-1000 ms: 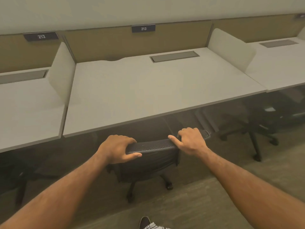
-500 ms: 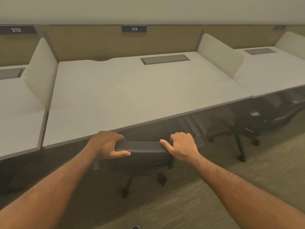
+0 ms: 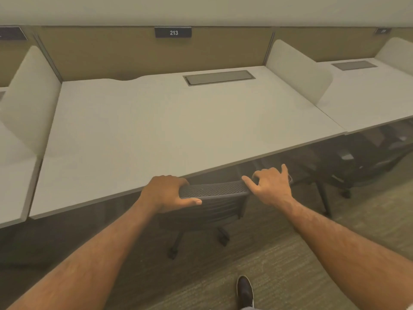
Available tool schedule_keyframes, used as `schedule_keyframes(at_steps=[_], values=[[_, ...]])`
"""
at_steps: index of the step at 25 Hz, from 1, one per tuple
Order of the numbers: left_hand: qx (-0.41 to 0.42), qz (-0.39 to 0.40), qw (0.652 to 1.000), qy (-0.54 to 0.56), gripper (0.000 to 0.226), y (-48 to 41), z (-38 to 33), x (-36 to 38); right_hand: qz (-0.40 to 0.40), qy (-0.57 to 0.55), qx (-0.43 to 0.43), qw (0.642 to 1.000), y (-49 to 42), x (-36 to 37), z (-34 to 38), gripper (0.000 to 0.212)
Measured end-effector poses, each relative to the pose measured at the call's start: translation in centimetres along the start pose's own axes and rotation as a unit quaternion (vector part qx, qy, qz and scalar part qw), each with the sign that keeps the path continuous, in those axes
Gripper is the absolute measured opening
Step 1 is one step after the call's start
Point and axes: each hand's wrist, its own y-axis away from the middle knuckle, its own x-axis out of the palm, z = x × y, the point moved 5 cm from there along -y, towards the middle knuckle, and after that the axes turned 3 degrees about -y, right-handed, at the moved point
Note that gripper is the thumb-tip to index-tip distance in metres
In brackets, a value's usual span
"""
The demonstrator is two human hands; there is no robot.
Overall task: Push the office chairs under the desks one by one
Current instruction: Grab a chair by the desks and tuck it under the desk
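Observation:
A black mesh office chair (image 3: 214, 190) stands at desk 213 (image 3: 167, 130), the top of its backrest right at the desk's front edge and its seat hidden underneath. My left hand (image 3: 166, 193) grips the left end of the backrest top, thumb on the near side. My right hand (image 3: 271, 186) lies over the right end with its fingers curled across the far edge; the thumb points left along the rim and the little finger is lifted. The chair's legs and casters (image 3: 199, 245) show on the carpet below.
A second black chair (image 3: 348, 166) sits under the neighbouring desk (image 3: 366, 104) on the right. Pale dividers (image 3: 31, 97) (image 3: 297, 70) separate the desks. My dark shoe (image 3: 244, 289) is on the carpet behind the chair. A grey cable hatch (image 3: 219, 77) is set into the desktop.
The chair has rolled forward under desk 213 with both hands on its backrest. I have stepped closer, and my right hand's little finger has lifted.

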Motion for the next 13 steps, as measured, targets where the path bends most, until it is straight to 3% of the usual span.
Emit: schedule_keyframes(at_steps=[7, 13], values=[[-0.038, -0.02, 0.999, 0.031, 0.092, -7.2, -6.2, 0.7, 0.032, -0.029, -0.014, 0.999, -6.9, 0.7, -8.7, 0.074], [-0.092, -0.009, 0.994, 0.053, 0.09, -11.4, -8.2, 0.9, 0.015, -0.062, -0.114, 0.991, -11.0, 0.4, -11.9, 0.061]])
